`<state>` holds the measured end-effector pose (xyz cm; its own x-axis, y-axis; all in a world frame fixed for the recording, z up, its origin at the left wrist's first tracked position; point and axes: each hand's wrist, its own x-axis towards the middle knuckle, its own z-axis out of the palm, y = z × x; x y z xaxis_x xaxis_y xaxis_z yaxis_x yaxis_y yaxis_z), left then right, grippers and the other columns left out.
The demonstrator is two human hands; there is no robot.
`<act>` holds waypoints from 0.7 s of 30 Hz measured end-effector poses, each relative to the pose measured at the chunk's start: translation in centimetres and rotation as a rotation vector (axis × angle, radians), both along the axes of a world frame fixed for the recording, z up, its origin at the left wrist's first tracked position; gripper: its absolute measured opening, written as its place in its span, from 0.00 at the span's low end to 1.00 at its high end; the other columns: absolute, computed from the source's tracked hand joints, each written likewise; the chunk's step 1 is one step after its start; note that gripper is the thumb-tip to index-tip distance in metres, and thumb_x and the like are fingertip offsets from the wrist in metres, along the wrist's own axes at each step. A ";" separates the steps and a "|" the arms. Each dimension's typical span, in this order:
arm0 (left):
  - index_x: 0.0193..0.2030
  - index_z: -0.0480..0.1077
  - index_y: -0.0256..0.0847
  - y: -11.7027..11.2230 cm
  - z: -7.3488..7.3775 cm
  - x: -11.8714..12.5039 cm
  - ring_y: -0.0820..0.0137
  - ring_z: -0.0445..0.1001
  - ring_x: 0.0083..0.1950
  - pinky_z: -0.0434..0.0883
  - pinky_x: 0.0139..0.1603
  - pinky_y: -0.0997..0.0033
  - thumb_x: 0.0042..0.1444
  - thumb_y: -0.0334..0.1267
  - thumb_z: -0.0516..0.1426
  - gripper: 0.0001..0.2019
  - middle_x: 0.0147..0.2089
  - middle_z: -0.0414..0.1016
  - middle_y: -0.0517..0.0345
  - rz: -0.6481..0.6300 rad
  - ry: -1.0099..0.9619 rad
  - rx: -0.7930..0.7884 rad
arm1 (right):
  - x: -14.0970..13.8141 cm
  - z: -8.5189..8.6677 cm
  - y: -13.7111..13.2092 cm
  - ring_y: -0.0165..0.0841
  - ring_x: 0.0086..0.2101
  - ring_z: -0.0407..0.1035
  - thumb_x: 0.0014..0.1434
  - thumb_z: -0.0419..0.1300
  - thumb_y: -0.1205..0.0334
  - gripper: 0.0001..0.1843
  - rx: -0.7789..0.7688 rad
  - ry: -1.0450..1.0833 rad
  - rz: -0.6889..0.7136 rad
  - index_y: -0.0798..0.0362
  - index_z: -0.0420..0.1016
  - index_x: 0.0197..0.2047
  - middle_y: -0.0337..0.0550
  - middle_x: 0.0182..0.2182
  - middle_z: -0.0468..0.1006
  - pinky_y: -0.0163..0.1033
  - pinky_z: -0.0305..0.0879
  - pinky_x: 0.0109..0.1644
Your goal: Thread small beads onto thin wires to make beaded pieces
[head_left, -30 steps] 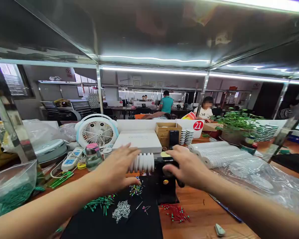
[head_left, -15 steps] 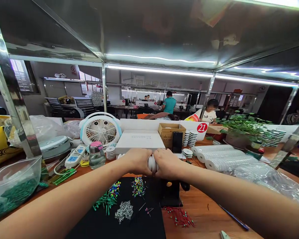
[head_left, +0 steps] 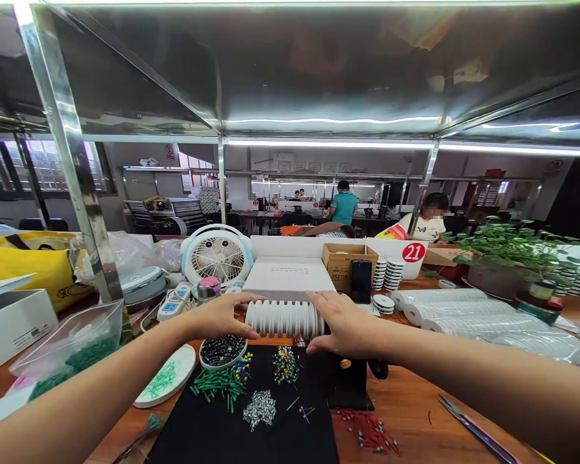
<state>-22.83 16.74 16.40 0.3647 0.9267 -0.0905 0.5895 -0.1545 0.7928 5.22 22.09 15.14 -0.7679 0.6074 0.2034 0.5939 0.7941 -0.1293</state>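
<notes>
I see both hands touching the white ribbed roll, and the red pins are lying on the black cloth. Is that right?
Not quite. Both hands, the left hand and the right hand, do touch the white ribbed roll, but the red pins lie on the wooden table, beside the black cloth. The head view shows this.

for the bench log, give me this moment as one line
left hand: at left end of white disc stack | right hand: at right end | nearby: colored-head pins on black cloth
</notes>
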 end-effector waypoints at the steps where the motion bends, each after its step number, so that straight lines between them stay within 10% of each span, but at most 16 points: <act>1: 0.58 0.59 0.41 -0.1 -0.4 0.2 0.61 0.70 0.52 0.66 0.53 0.64 0.41 0.39 0.64 0.36 0.54 0.70 0.51 0.017 -0.033 0.001 | -0.5 0.0 0.0 0.51 0.57 0.53 0.43 0.64 0.42 0.51 0.002 -0.006 0.015 0.63 0.52 0.63 0.63 0.58 0.59 0.52 0.51 0.58; 9: 0.56 0.59 0.43 0.0 -0.6 0.4 0.63 0.71 0.50 0.68 0.51 0.64 0.40 0.39 0.65 0.35 0.50 0.72 0.54 0.043 -0.077 0.003 | -3.3 -0.3 0.1 0.46 0.45 0.66 0.46 0.63 0.50 0.28 0.090 -0.038 -0.025 0.60 0.69 0.46 0.56 0.43 0.73 0.44 0.62 0.47; 21: 0.57 0.58 0.41 -0.4 -0.5 1.1 0.59 0.66 0.55 0.64 0.55 0.59 0.41 0.47 0.64 0.36 0.55 0.66 0.49 0.025 0.188 0.219 | -3.5 -0.9 0.3 0.43 0.40 0.70 0.43 0.62 0.52 0.23 0.142 -0.024 -0.062 0.58 0.70 0.41 0.53 0.39 0.75 0.40 0.64 0.39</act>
